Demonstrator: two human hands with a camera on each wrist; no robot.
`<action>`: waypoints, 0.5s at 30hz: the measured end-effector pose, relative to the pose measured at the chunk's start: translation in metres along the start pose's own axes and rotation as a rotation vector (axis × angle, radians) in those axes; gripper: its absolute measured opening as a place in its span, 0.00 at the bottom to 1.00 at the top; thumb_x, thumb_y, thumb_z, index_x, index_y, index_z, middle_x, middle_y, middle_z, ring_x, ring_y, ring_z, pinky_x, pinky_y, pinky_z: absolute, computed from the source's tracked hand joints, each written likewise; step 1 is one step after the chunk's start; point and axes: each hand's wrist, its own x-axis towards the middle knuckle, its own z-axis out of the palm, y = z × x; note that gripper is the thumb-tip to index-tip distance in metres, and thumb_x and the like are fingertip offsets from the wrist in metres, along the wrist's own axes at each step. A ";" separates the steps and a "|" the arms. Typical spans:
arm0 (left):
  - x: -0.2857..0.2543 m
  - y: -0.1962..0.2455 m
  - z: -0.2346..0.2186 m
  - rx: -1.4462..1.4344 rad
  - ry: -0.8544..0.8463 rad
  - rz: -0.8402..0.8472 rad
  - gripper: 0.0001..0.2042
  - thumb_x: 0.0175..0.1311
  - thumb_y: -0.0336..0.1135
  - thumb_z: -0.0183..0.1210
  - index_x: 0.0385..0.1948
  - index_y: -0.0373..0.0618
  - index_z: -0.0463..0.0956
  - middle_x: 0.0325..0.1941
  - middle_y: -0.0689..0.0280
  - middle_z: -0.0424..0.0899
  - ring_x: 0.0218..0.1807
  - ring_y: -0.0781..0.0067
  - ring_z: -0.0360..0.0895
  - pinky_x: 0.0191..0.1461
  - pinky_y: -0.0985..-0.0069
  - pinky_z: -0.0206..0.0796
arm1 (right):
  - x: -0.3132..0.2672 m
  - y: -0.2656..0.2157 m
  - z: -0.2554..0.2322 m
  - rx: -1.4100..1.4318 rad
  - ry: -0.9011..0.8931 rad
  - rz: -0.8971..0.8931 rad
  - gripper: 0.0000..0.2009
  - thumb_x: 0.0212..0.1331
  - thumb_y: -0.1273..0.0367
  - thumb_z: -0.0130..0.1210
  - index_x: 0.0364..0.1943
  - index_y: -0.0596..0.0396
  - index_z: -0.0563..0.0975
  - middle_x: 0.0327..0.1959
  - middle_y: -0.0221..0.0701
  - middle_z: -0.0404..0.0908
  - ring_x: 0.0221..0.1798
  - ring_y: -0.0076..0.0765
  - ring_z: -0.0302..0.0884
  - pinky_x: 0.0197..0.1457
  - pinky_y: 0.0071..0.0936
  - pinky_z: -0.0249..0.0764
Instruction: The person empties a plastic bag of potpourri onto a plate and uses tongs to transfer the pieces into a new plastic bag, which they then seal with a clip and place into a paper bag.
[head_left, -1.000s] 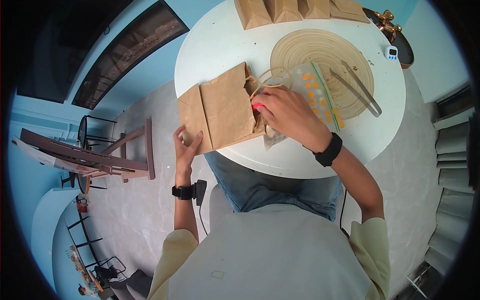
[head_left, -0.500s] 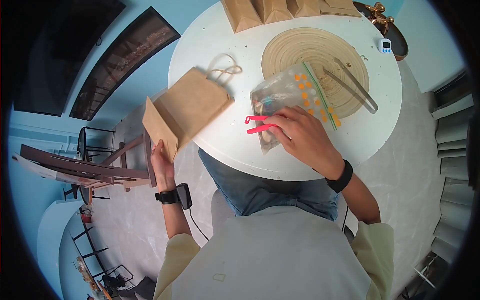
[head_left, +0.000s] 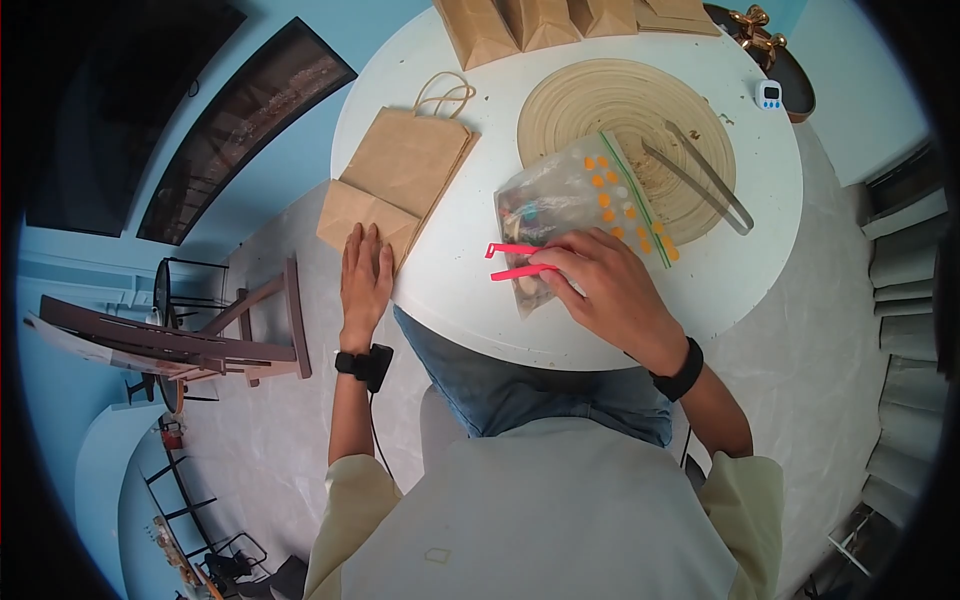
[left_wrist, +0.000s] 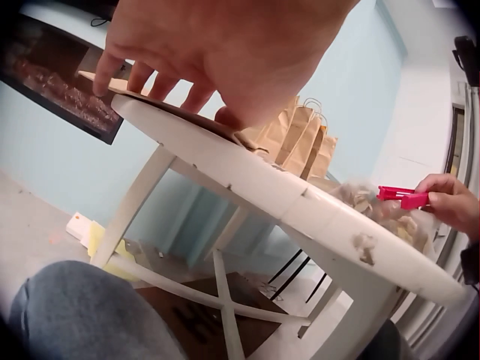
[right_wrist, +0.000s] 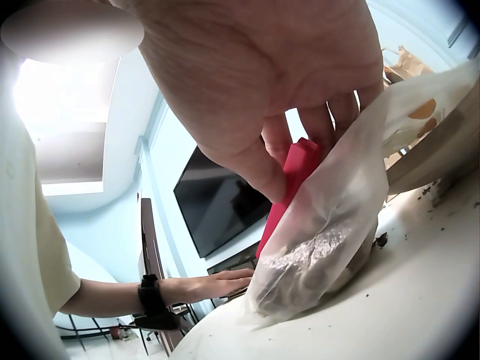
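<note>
My left hand [head_left: 366, 280] rests with straight fingers on the folded bottom of a brown paper bag [head_left: 415, 150]. The bag lies flat at the table's left edge, its twisted handles pointing away from me. Between thumb and fingers, my right hand [head_left: 612, 290] pinches a pinkish-red bag clip [head_left: 515, 249], whose two arms are spread apart. Beneath that hand lies a clear zip bag [head_left: 548, 196] with orange and white dots and a green seal strip. Dark and pale contents show through its near end; in the right wrist view the clip [right_wrist: 298, 169] overlaps the bag's plastic.
A round woven mat [head_left: 560, 100] lies under part of the zip bag, with metal tongs [head_left: 700, 180] on it. Several brown paper bags [head_left: 545, 25] stand at the far edge. A small white timer [head_left: 768, 95] sits at the far right of the round white table [head_left: 450, 310].
The right hand has come away from the paper bag's mouth with the clip. The left hand has shifted the paper bag left, laid it flat and loosened its grip on it.
</note>
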 end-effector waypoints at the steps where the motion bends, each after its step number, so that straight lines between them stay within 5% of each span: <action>1: 0.001 0.005 -0.004 0.109 -0.048 -0.026 0.25 0.70 0.52 0.46 0.64 0.51 0.68 0.70 0.53 0.62 0.73 0.47 0.53 0.75 0.52 0.40 | 0.000 0.000 -0.001 0.003 0.003 -0.001 0.06 0.60 0.70 0.56 0.39 0.53 0.79 0.36 0.31 0.77 0.39 0.40 0.73 0.45 0.37 0.72; 5: 0.017 0.010 -0.008 0.441 -0.139 -0.114 0.29 0.70 0.59 0.39 0.65 0.52 0.66 0.68 0.52 0.63 0.70 0.45 0.57 0.75 0.50 0.38 | -0.001 0.003 0.002 0.014 -0.013 -0.001 0.06 0.61 0.70 0.56 0.40 0.53 0.79 0.36 0.31 0.77 0.40 0.40 0.73 0.46 0.37 0.71; 8: 0.048 0.013 -0.008 0.410 -0.225 -0.235 0.28 0.69 0.59 0.43 0.66 0.58 0.67 0.67 0.52 0.61 0.69 0.47 0.55 0.76 0.56 0.37 | -0.002 0.004 0.001 0.025 0.004 -0.006 0.05 0.61 0.70 0.55 0.39 0.52 0.79 0.36 0.30 0.77 0.40 0.39 0.73 0.46 0.36 0.70; 15: 0.116 -0.017 0.023 0.281 -0.225 -0.096 0.30 0.67 0.63 0.43 0.67 0.63 0.65 0.68 0.45 0.57 0.71 0.45 0.51 0.75 0.57 0.38 | -0.002 0.001 -0.005 0.000 -0.008 -0.005 0.05 0.61 0.70 0.55 0.38 0.52 0.79 0.37 0.29 0.77 0.40 0.38 0.73 0.48 0.36 0.69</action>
